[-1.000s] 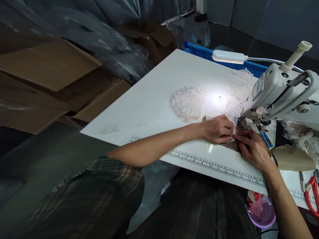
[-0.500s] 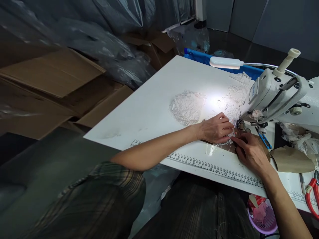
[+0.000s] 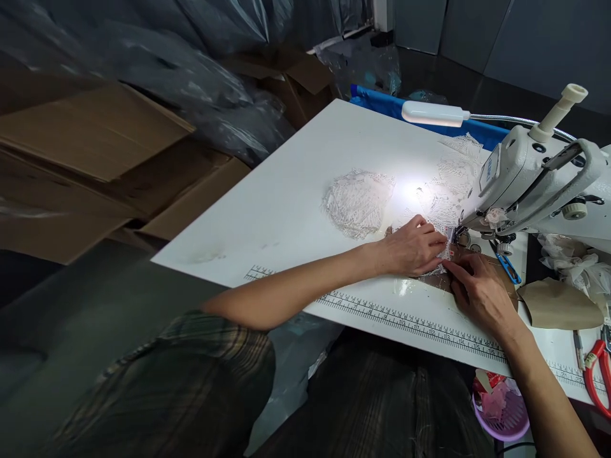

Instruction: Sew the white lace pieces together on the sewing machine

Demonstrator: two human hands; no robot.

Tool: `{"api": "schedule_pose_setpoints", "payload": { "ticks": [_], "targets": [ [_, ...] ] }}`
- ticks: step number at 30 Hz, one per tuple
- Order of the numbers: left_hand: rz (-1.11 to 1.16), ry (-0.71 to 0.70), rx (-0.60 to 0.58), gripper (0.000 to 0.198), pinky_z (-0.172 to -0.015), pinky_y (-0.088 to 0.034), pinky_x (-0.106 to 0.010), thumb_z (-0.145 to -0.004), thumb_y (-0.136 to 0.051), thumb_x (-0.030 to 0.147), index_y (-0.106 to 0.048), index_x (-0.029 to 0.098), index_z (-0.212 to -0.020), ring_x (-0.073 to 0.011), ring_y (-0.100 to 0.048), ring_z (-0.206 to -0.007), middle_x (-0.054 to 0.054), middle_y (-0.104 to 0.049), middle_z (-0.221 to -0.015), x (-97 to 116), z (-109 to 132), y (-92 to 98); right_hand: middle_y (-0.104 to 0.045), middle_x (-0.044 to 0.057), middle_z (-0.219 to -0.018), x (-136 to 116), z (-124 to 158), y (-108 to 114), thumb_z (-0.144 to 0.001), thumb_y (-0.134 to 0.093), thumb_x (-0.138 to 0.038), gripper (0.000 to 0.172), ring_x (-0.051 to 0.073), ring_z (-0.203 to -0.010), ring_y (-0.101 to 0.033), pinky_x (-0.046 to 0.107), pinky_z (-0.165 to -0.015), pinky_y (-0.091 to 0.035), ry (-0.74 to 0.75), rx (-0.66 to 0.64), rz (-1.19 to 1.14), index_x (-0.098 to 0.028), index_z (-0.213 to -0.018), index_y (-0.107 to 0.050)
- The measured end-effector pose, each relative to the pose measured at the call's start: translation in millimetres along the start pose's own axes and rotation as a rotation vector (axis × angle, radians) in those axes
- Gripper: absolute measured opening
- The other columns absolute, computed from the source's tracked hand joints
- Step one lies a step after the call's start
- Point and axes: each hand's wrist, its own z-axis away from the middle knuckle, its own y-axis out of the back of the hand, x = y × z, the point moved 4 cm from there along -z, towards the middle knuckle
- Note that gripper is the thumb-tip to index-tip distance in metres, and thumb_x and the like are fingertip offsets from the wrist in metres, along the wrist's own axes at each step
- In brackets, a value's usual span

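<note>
My left hand (image 3: 414, 247) rests on white lace fabric (image 3: 435, 270) just left of the needle area of a white sewing machine (image 3: 515, 165). Its fingers are bent and pressed onto the lace. My right hand (image 3: 480, 286) lies in front of the needle area, its index fingertip at the lace edge and its thumb on a brown plate (image 3: 501, 275). The two hands' fingertips nearly meet. A round pile of white lace (image 3: 358, 203) lies to the left on the table (image 3: 267, 203), and more lace (image 3: 456, 172) is spread behind the needle area.
A lit white lamp (image 3: 435, 114) hangs over the table. Blue snips (image 3: 508, 268), a tan curved piece (image 3: 559, 304) and red-handled pliers (image 3: 592, 375) lie at the right. Below the edge is a purple basket (image 3: 508, 423). Cardboard boxes (image 3: 90, 127) stand at the left.
The view has shifted slightly. My left hand has moved a little with the lace beside the needle area; my right hand has barely moved.
</note>
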Motion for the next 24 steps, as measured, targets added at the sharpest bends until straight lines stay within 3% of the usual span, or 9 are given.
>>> {"api": "schedule_pose_setpoints", "payload": {
  "ticks": [4,9,14,17,24],
  "targets": [
    [0.008,0.02,-0.031,0.034,-0.089,-0.039,-0.039,-0.106,-0.039,0.029,-0.068,0.014,-0.114,-0.0224,-0.065,-0.099,-0.011,-0.069,-0.128,-1,-4,0.3,-0.064,0.012,-0.104,-4,-3,2,-0.092,-0.049,-0.014,0.038,0.026,-0.094,-0.06,0.036,-0.078,-0.053,-0.028,-0.075,0.059,-0.021,-0.124,-0.068],
    [0.127,-0.074,-0.029,0.032,-0.093,-0.042,-0.037,-0.105,-0.04,0.027,-0.068,0.02,-0.117,-0.0213,-0.065,-0.109,-0.008,-0.068,-0.133,-18,-12,-1.1,-0.062,0.015,-0.111,-10,-8,0,-0.093,-0.045,-0.014,0.042,0.026,-0.096,-0.059,0.037,-0.076,-0.053,-0.108,-0.131,0.087,-0.019,-0.131,-0.062],
    [0.17,-0.068,0.107,0.03,-0.107,-0.037,-0.044,-0.105,-0.043,0.029,-0.069,0.02,-0.117,-0.022,-0.065,-0.113,-0.008,-0.071,-0.129,-23,-9,-6.1,-0.06,0.015,-0.111,-13,-7,-4,-0.094,-0.045,-0.014,0.041,0.026,-0.096,-0.058,0.04,-0.079,-0.053,-0.167,-0.092,0.104,-0.021,-0.13,-0.063],
    [0.197,-0.059,0.164,0.029,-0.106,-0.039,-0.045,-0.104,-0.046,0.03,-0.069,0.02,-0.118,-0.0224,-0.065,-0.111,-0.008,-0.072,-0.127,-21,-6,-9.0,-0.06,0.014,-0.109,-11,-5,-6,-0.094,-0.044,-0.015,0.041,0.026,-0.095,-0.057,0.04,-0.08,-0.053,-0.177,-0.065,0.067,-0.02,-0.129,-0.064],
    [0.238,-0.014,0.094,0.029,-0.103,-0.04,-0.047,-0.103,-0.047,0.028,-0.07,0.024,-0.119,-0.0238,-0.065,-0.112,-0.006,-0.07,-0.131,-22,-7,-9.9,-0.061,0.015,-0.109,-7,-2,-6,-0.094,-0.043,-0.016,0.041,0.027,-0.097,-0.058,0.044,-0.083,-0.055,-0.178,0.068,-0.085,-0.018,-0.126,-0.068]
  ]
}}
